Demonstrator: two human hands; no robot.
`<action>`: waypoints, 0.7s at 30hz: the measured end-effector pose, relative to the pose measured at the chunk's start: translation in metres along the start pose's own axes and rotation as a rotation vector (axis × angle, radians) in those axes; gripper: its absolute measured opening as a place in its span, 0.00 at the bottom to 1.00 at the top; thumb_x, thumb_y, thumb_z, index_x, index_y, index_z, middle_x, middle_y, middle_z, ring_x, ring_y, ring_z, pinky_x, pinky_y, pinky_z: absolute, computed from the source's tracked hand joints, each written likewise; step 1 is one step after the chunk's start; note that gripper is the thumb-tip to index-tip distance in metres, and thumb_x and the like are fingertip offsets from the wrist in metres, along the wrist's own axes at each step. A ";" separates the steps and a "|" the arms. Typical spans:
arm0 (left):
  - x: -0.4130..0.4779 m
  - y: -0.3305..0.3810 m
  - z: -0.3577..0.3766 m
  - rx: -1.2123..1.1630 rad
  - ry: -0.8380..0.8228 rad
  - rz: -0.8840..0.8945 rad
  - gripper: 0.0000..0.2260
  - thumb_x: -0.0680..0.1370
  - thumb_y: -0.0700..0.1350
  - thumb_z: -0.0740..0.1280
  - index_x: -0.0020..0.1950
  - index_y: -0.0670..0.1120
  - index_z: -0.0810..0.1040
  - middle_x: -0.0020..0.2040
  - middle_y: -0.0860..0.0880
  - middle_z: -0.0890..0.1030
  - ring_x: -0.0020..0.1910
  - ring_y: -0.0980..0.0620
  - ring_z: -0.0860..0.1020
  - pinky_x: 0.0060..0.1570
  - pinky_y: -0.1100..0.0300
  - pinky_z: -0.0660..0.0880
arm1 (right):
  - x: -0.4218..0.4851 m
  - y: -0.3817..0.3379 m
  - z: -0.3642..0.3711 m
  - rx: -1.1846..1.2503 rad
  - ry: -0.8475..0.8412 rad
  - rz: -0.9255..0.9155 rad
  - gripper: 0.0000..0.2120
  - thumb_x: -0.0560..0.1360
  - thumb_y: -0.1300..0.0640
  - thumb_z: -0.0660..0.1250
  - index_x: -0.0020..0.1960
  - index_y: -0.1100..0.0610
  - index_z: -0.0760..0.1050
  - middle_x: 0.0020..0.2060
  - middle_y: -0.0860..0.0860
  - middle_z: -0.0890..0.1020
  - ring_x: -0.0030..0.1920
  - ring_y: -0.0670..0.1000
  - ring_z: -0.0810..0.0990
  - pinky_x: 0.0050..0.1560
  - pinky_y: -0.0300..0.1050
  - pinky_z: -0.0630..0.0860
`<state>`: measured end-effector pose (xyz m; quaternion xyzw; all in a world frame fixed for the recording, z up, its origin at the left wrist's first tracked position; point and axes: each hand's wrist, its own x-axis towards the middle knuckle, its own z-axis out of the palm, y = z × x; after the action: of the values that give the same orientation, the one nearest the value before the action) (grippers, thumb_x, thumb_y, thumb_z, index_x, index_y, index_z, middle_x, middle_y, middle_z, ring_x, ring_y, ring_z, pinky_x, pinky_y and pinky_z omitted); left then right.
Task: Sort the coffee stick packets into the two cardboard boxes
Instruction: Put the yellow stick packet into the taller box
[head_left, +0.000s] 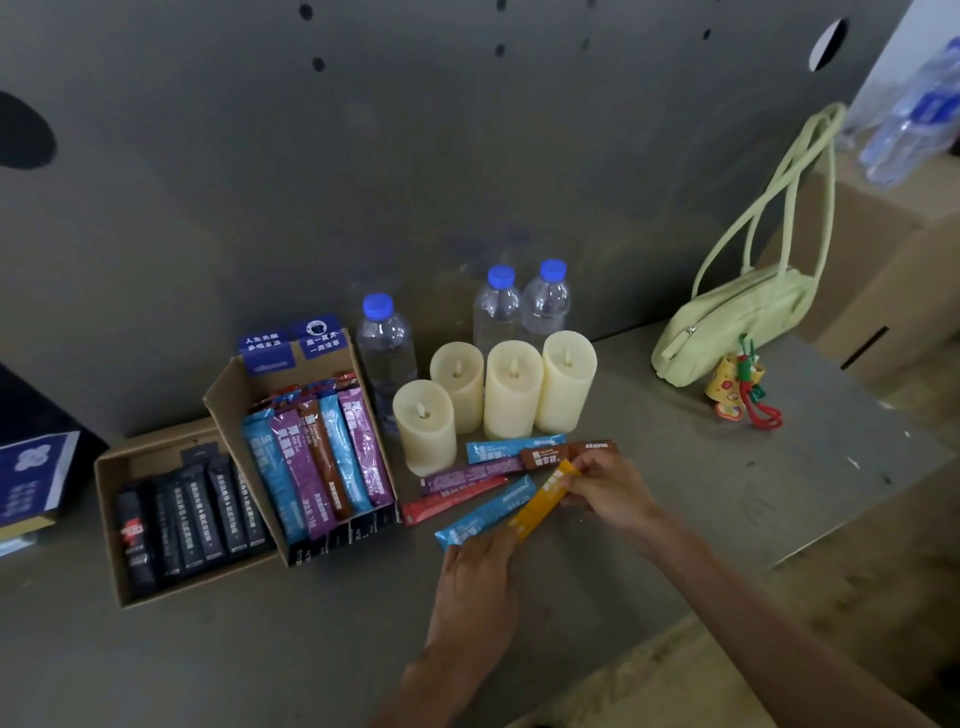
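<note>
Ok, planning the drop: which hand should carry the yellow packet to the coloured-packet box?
Left. The left hand grips the yellow packet at its lower end, nearer the coloured-packet box than the right hand.

White Chinese characters are printed on the blue flaps (317, 338) of the taller cardboard box (228, 400) and along the coffee stick packets (511, 449), all too blurred to be read, while only "15g" can be made out low on a purple packet (304, 467) inside it.
</note>
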<state>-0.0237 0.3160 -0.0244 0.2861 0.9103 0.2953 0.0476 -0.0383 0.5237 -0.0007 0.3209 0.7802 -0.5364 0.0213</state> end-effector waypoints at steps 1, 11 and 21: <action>0.004 0.001 -0.005 -0.067 0.015 -0.054 0.15 0.77 0.42 0.65 0.63 0.52 0.75 0.61 0.53 0.78 0.59 0.52 0.76 0.60 0.57 0.73 | -0.008 -0.007 -0.003 0.054 -0.024 -0.022 0.05 0.75 0.67 0.69 0.43 0.60 0.76 0.36 0.53 0.85 0.31 0.44 0.84 0.28 0.36 0.73; 0.011 0.008 -0.052 -0.510 0.063 -0.251 0.03 0.76 0.43 0.70 0.44 0.51 0.82 0.38 0.57 0.83 0.38 0.60 0.80 0.41 0.65 0.76 | -0.043 -0.075 -0.001 0.172 -0.227 -0.245 0.05 0.75 0.59 0.73 0.48 0.61 0.80 0.38 0.54 0.87 0.37 0.48 0.83 0.35 0.39 0.73; -0.015 -0.033 -0.114 -0.419 0.296 -0.361 0.05 0.77 0.48 0.70 0.42 0.49 0.80 0.35 0.56 0.82 0.37 0.61 0.79 0.38 0.64 0.75 | -0.055 -0.127 0.083 0.067 -0.276 -0.493 0.07 0.75 0.56 0.74 0.43 0.60 0.81 0.35 0.52 0.86 0.35 0.45 0.83 0.38 0.40 0.79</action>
<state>-0.0568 0.2282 0.0490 0.0579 0.8627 0.5018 0.0242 -0.0868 0.3988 0.0893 0.0461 0.8062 -0.5896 -0.0143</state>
